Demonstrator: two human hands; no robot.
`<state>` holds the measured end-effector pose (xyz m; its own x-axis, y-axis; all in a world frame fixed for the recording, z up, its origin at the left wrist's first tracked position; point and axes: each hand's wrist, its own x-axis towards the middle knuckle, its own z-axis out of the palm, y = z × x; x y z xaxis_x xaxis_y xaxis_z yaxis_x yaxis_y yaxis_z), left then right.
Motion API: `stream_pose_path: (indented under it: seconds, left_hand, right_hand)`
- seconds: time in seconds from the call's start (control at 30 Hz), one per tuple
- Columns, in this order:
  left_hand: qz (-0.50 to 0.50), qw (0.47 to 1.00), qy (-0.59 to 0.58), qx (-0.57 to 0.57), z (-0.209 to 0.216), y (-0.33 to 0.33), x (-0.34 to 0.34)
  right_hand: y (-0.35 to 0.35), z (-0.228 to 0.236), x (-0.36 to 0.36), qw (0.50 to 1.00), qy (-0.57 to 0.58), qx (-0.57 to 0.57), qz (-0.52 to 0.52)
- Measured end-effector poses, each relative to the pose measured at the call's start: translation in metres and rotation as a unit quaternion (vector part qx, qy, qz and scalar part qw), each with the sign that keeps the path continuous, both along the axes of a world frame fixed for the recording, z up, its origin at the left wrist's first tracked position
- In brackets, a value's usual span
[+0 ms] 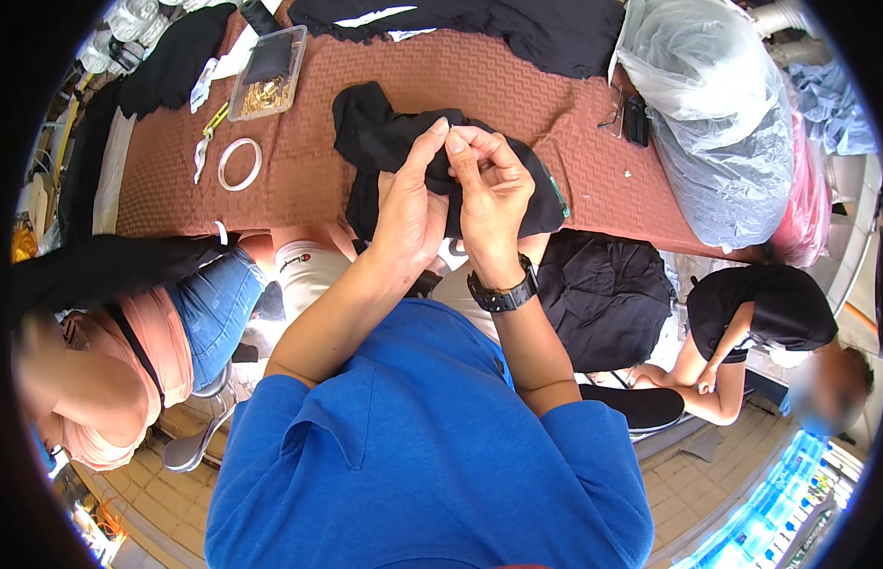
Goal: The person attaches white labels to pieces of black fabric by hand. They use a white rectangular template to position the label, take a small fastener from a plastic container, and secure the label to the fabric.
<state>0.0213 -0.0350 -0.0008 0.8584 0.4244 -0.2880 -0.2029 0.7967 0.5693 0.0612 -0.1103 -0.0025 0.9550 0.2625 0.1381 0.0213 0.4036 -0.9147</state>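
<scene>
Over the near part of the table, my left hand point(411, 204) and my right hand point(489, 194) meet with their fingertips close together. Thumb and forefinger of each are pinched, and whatever is between them is too small to make out. A dark watch point(504, 296) circles my right wrist. Beneath and behind both hands lies a bunched black garment point(370, 133), partly covered by them. At its right side a thin green strip point(559, 196) shows.
A brown textured cloth point(299, 175) covers the table. To the left lie a white ring point(222, 169), yellow snips point(216, 120) and a clear box point(300, 52) of gold-coloured pieces. A bulky plastic bag point(717, 133) stands right. People sit at both sides.
</scene>
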Motion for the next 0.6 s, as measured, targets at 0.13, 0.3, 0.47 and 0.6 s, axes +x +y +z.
stream_pose_path:
  seconds: [0.13, 0.3, 0.47, 0.6]
  left_hand:
    - [0.007, 1.0, 0.001, -0.003, 0.0034, -0.0011, -0.0002]
    - [0.014, 1.0, -0.012, 0.022, 0.0078, -0.0029, -0.0021]
    - [0.03, 0.999, -0.012, 0.021, 0.0086, -0.0068, -0.0021]
    - [0.037, 0.999, -0.013, 0.024, 0.0062, -0.008, -0.001]
  right_hand:
    - [0.0003, 0.0015, -0.0009, 1.0, -0.006, 0.005, -0.002]
    - [0.0009, 0.0026, -0.0017, 1.0, 0.002, 0.018, -0.004]
    - [0.0, 0.0, -0.0011, 1.0, -0.004, 0.011, -0.005]
    - [-0.0002, 0.0017, -0.0003, 1.0, -0.006, 0.011, -0.013]
